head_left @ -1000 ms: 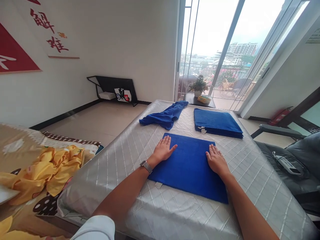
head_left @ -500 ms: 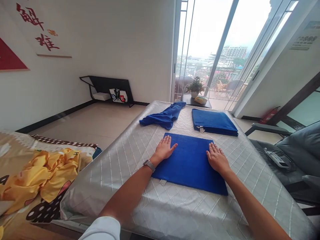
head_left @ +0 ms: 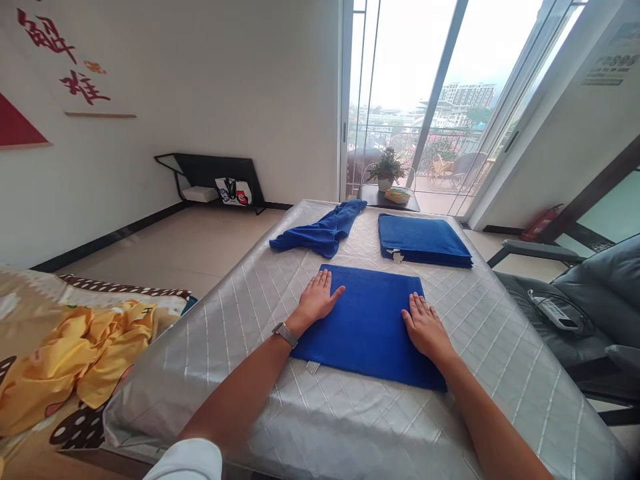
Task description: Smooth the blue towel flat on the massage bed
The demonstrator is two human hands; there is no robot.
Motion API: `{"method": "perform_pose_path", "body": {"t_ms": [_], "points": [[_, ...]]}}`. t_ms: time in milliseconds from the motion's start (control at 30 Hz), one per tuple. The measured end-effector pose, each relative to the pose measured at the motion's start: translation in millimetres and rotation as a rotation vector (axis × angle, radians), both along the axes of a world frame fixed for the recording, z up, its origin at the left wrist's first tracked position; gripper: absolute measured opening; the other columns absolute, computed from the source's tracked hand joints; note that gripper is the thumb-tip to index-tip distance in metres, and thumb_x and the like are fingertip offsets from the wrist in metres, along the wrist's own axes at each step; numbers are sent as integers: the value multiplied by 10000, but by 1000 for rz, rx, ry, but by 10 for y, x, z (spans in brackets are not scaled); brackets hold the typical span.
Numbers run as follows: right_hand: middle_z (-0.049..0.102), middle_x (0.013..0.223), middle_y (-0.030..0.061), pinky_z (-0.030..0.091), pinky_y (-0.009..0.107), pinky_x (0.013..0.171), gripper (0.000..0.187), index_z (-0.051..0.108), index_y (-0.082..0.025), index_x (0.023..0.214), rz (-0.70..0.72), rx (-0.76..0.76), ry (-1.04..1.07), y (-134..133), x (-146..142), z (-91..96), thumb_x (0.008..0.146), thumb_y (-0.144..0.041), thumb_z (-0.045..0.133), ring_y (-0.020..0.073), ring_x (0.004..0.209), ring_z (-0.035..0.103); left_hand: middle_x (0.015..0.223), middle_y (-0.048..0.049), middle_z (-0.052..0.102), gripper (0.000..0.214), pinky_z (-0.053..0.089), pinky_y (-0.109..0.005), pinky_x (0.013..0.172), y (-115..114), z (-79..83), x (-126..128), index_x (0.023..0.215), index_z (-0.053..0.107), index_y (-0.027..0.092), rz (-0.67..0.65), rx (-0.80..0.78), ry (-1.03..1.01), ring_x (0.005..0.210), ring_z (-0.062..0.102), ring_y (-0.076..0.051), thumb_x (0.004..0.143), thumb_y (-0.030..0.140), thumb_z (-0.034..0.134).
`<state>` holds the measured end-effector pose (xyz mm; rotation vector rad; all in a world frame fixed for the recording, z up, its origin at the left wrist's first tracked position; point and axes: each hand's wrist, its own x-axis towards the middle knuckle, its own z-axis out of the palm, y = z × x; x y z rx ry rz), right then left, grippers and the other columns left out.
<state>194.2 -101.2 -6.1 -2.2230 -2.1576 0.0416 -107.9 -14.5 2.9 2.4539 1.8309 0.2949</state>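
Observation:
A blue towel (head_left: 370,327) is spread flat in front of me on the silver quilted mattress (head_left: 250,307), a white tag showing at its near left edge. My left hand (head_left: 319,295), with a watch at the wrist, lies flat on the towel's left edge, thumb apart. On the right edge rests my right hand (head_left: 426,327), palm down with fingers stretched out. Beyond them, a stack of folded blue towels (head_left: 425,237) sits at the far right. A crumpled blue towel (head_left: 323,230) lies at the far left.
Yellow cloth (head_left: 107,347) lies on patterned bedding at the left. To the right stands a dark armchair (head_left: 520,283) with a power strip (head_left: 555,311) on it. A potted plant (head_left: 387,169) and a tissue pack (head_left: 398,195) stand on a small table by the glass door.
My right hand has slid slightly toward me along the towel's right edge. The left hand keeps its place on the left edge. The view has shifted a little.

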Motion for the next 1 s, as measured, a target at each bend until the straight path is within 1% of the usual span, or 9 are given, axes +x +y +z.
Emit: {"method": "perform_pose_path", "body": {"t_ms": [67, 133, 267, 333, 433, 533, 667, 900, 1000], "points": [[179, 1646, 114, 139, 418, 1229, 664, 211, -54, 1574, 3, -2, -5, -8, -13, 20, 1020, -414, 153, 223, 1520, 137, 1615, -184, 240, 851, 149, -409, 1237, -69, 73, 50, 1546, 263, 11, -1, 64, 10, 1509, 191, -275, 998, 642, 103], [188, 1644, 122, 140, 421, 1229, 662, 220, -51, 1572, 6, 0, -5, -11, -24, 33, 1020, -411, 159, 231, 1518, 145, 1618, -182, 235, 843, 133, -392, 1240, -188, 147, 188, 1540, 273, 4, -70, 127, 3, 1512, 178, -267, 1004, 629, 95], [199, 1640, 139, 155, 437, 1225, 663, 229, -46, 1569, 22, 17, 1, -15, -26, 36, 1017, -411, 172, 248, 1515, 160, 1607, -150, 285, 816, 166, -359, 1229, -507, 215, 765, 1541, 303, 55, -437, 102, -20, 1507, 205, -230, 1007, 638, 104], [192, 1643, 131, 152, 430, 1227, 646, 234, -56, 1569, 35, 21, -7, -26, -17, 35, 1013, -381, 192, 243, 1517, 153, 1603, -133, 301, 798, 143, -350, 1230, -629, 198, 1125, 1548, 295, 84, -566, 103, -43, 1506, 206, -211, 1009, 638, 102], [179, 1650, 99, 147, 407, 1230, 609, 247, -99, 1575, 45, 3, -19, -53, -7, 46, 999, -297, 223, 222, 1521, 129, 1606, -127, 294, 789, 131, -344, 1230, -691, 142, 1555, 1558, 264, 83, -603, 116, -93, 1508, 196, -200, 1014, 623, 77], [182, 1649, 95, 158, 408, 1227, 601, 251, -102, 1574, 39, 2, -26, -67, -20, 72, 1004, -288, 212, 224, 1519, 144, 1607, -139, 286, 792, 162, -354, 1225, -627, 76, 1688, 1553, 267, 62, -545, 65, -95, 1505, 209, -210, 1018, 607, 58], [226, 1635, 119, 164, 422, 1221, 616, 254, -55, 1563, 19, 25, -24, -47, -54, 98, 1021, -338, 180, 239, 1509, 188, 1615, -146, 259, 812, 152, -376, 1231, -486, 22, 1366, 1546, 283, 53, -443, 17, -45, 1512, 182, -221, 1011, 625, 69], [204, 1640, 121, 143, 423, 1226, 629, 232, -55, 1569, 7, 14, 15, -4, -42, 59, 1022, -360, 177, 229, 1516, 157, 1628, -139, 218, 827, 129, -407, 1235, -356, 33, 173, 1562, 256, 80, -166, -56, 21, 1515, 160, -242, 996, 661, 90], [209, 1640, 121, 156, 431, 1224, 630, 239, -61, 1568, 10, 15, 6, 11, -22, 38, 1018, -362, 181, 230, 1516, 157, 1630, -157, 202, 859, 142, -412, 1234, -368, -16, -157, 1559, 245, 55, -63, -49, 9, 1514, 160, -251, 989, 673, 69]]}}
